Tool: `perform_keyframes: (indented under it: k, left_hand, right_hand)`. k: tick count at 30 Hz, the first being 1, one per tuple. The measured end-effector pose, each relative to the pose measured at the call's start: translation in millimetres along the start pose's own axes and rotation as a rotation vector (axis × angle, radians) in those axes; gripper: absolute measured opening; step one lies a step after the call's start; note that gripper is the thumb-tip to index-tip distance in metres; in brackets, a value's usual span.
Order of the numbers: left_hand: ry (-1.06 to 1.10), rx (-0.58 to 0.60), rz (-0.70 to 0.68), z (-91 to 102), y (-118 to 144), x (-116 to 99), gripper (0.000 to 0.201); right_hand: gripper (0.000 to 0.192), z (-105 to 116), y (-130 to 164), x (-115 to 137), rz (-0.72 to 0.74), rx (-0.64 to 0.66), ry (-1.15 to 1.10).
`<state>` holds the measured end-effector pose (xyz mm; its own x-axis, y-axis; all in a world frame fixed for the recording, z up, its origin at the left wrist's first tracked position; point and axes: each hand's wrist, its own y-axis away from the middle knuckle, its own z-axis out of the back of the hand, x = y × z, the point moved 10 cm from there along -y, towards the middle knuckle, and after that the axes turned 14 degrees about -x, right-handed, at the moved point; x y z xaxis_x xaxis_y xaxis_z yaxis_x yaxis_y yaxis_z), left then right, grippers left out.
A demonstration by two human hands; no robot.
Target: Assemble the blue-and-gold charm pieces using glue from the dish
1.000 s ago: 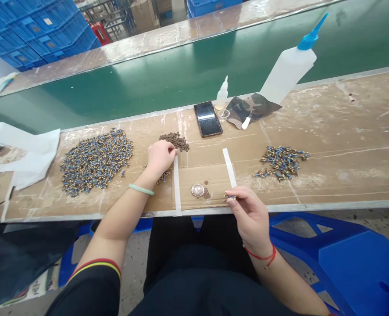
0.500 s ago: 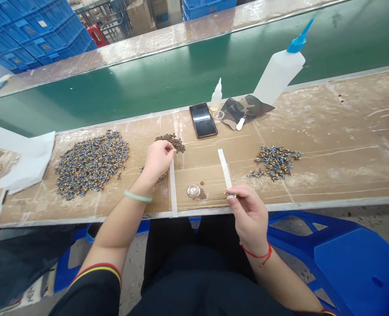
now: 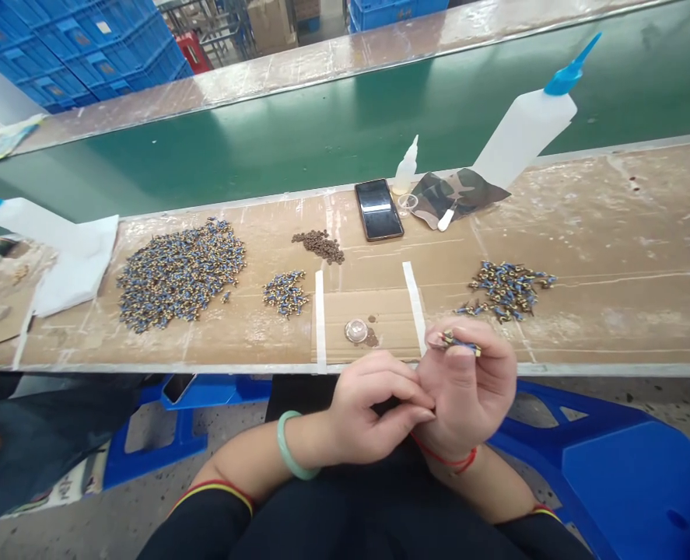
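My right hand [image 3: 467, 389] is turned palm up over the table's front edge. Its thumb and fingers pinch a small blue-and-gold metal part [image 3: 461, 344]. Against the heel of that palm rest the closed fingertips of my left hand [image 3: 380, 404]; whatever they pinch is too small or hidden. Just beyond my hands a small round dish [image 3: 356, 331] sits between two white tape strips [image 3: 320, 320]. Similar blue-and-gold parts lie in a small pile [image 3: 285, 294], a large pile [image 3: 181, 272] and a right-hand pile [image 3: 508, 289]. Tiny brown pieces [image 3: 320, 246] form another heap.
A phone [image 3: 379, 210], a small dropper bottle [image 3: 406, 167] and a camouflage-patterned sheet [image 3: 455, 194] lie at the back. A large white bottle [image 3: 525, 136] with a blue nozzle leans there. White paper [image 3: 82, 272] lies left. A blue stool [image 3: 636, 474] stands at right.
My left hand has come back from the brown heap to my right palm, its fingers still closed. My right hand has turned palm up, keeping the small part. The view has shifted slightly.
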<state>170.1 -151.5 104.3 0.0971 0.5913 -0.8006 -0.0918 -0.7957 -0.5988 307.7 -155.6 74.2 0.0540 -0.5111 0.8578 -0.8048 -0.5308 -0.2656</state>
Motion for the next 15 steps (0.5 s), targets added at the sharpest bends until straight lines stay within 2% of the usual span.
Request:
perform_keyframes:
  k: [3, 7, 11, 15]
  left_hand:
    - [0.035, -0.004, 0.048, -1.2, -3.4, 6.7, 0.019]
    - [-0.002, -0.067, 0.096, 0.7, -3.2, 12.0, 0.02]
    - [-0.082, -0.069, -0.003, 3.2, 0.1, 3.2, 0.015]
    - [-0.109, 0.035, -0.092, 2.4, -3.5, -0.6, 0.012]
  right_hand:
    - [0.014, 2.6, -0.6, -2.3, -0.023, -0.009, 0.04]
    - [0.017, 3.8, -2.5, -7.2, -0.047, -0.034, 0.063]
    - [0.019, 2.3, -4.6, -14.8, -0.105, -0.06, 0.04]
    - [0.021, 1.4, -3.9, -23.0, -0.204, -0.073, 0.009]
